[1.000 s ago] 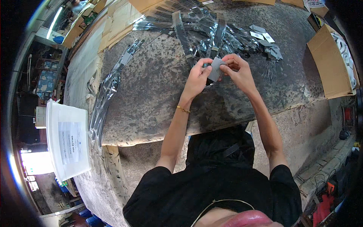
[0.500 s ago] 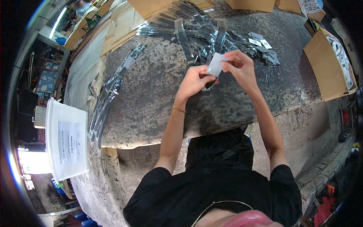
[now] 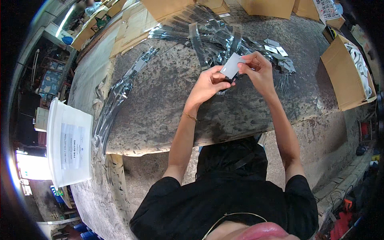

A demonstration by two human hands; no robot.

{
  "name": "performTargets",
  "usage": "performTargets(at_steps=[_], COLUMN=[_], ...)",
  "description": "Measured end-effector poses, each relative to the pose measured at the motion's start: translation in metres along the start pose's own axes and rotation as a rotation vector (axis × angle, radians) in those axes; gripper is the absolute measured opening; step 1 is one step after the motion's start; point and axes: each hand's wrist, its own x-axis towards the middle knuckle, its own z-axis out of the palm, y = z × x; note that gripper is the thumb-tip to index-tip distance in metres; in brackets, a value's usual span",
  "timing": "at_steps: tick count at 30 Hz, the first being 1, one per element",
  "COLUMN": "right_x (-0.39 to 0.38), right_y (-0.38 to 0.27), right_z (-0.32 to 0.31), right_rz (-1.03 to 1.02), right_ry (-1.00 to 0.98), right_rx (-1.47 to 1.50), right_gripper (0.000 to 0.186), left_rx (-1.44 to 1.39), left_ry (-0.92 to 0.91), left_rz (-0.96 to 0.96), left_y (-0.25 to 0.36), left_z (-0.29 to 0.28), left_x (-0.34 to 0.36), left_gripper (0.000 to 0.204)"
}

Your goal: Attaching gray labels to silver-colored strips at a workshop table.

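Over the middle of the table, my left hand is closed on a dark belt in clear plastic, mostly hidden by my fingers. A grey hang tag stands up from that hand, its lower end by the left thumb. At the tag's upper right edge, my right hand pinches with thumb and forefinger; whether a string is there is too small to tell. Beyond my hands lies a heap of dark belts in shiny clear sleeves. Several loose grey and white tags with thin strings lie right of them.
More wrapped belts lie along the table's left side. A white plastic bin stands at the left edge. On the right, an open cardboard box holds white coiled material. Other cardboard boxes line the far edge.
The tag has tilted further to the right and shifted slightly right along with my hands. Both hands keep their grips.
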Motion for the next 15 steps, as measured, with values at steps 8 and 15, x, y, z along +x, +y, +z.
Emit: performTargets(at_steps=[8,15], right_x=[-0.004,0.003], right_y=[0.014,0.014], right_z=[-0.006,-0.012], right_rz=[0.054,0.109], right_ry=[-0.021,-0.171], right_rx=[-0.035,-0.055], right_gripper=[0.016,0.016], left_rx=[-0.057,-0.083], left_ry=[0.009,0.017], left_rz=[-0.035,-0.041], left_y=[-0.018,-0.029], left_z=[-0.009,-0.004], left_x=[-0.002,0.000], left_gripper=[0.048,0.045])
